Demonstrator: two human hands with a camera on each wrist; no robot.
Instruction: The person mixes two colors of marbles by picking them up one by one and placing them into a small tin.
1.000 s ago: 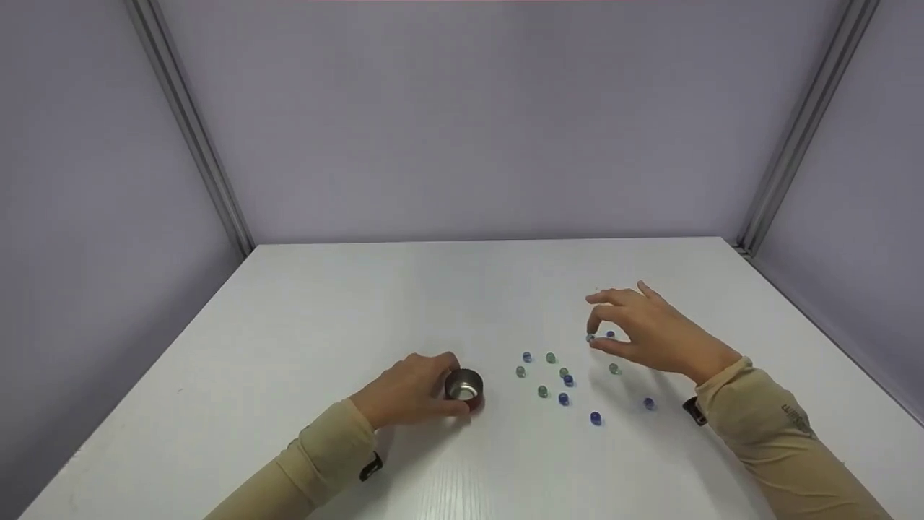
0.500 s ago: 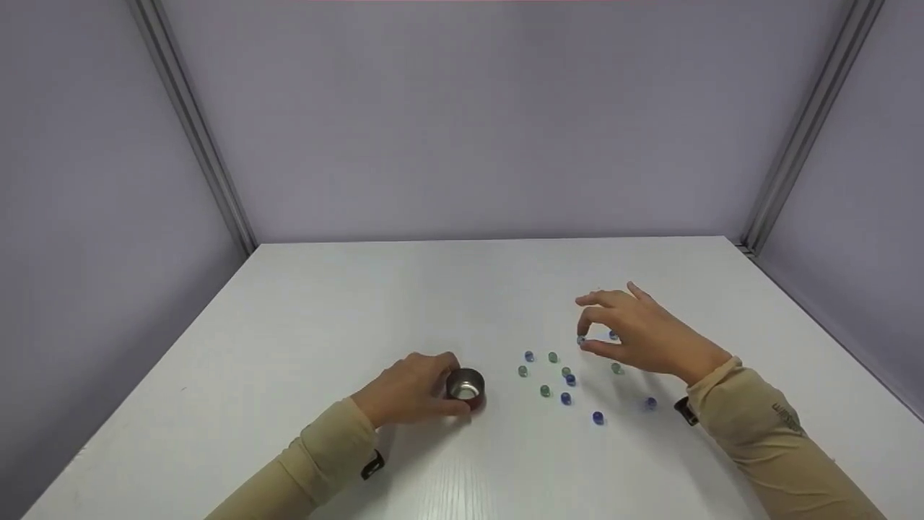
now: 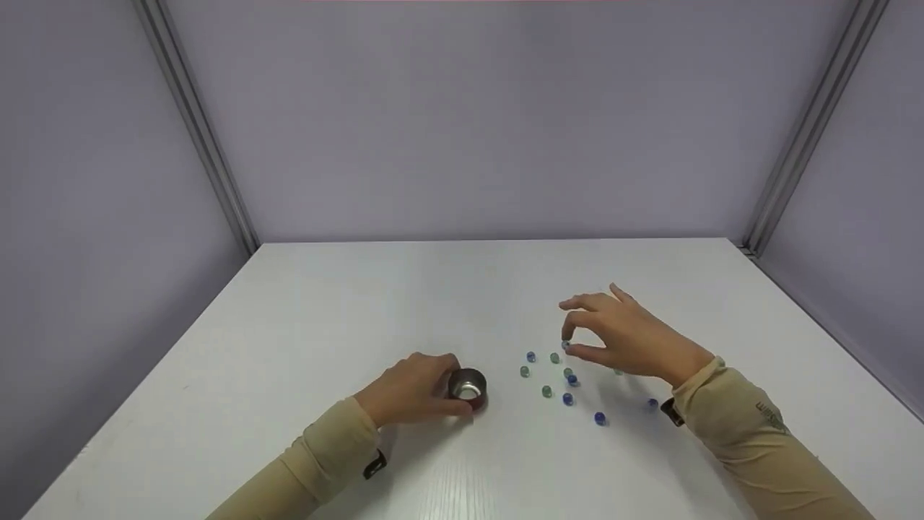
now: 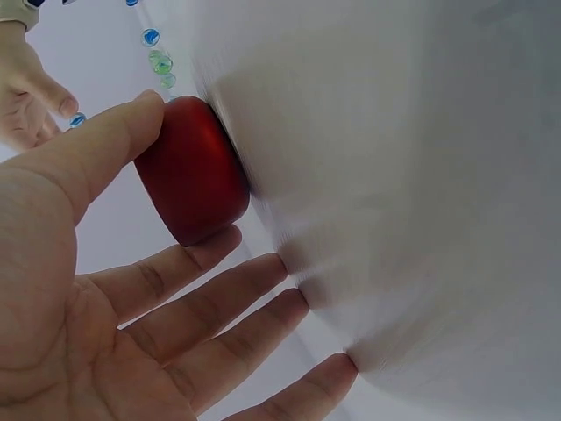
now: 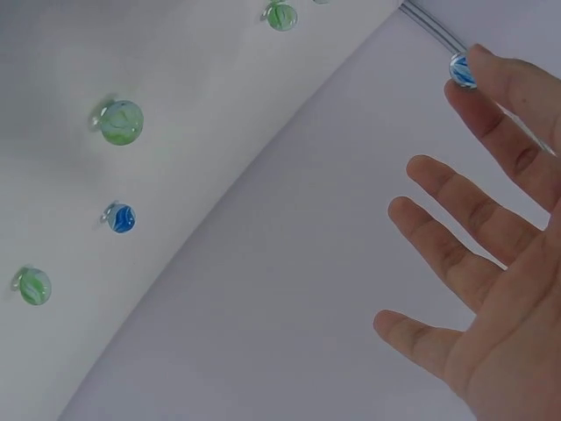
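From the head view, the left hand (image 3: 411, 390) holds a small metal cup (image 3: 468, 386) on the white table (image 3: 325, 318). The right hand (image 3: 624, 336) pinches a blue marble (image 3: 566, 346) above the scattered marbles (image 3: 546, 391).

Left wrist view: thumb and fingers curl around the cup's red outside (image 4: 193, 171).

Right wrist view: the marble (image 5: 462, 71) sits at the fingertips; the other fingers are spread.

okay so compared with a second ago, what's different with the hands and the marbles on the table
The right hand, pinching a blue marble between thumb and forefinger, has carried it leftward, toward the small metal cup; it now hangs above the scattered marbles. The left hand keeps its grip on the cup, which has not moved. The marbles lying on the white table stayed where they were.
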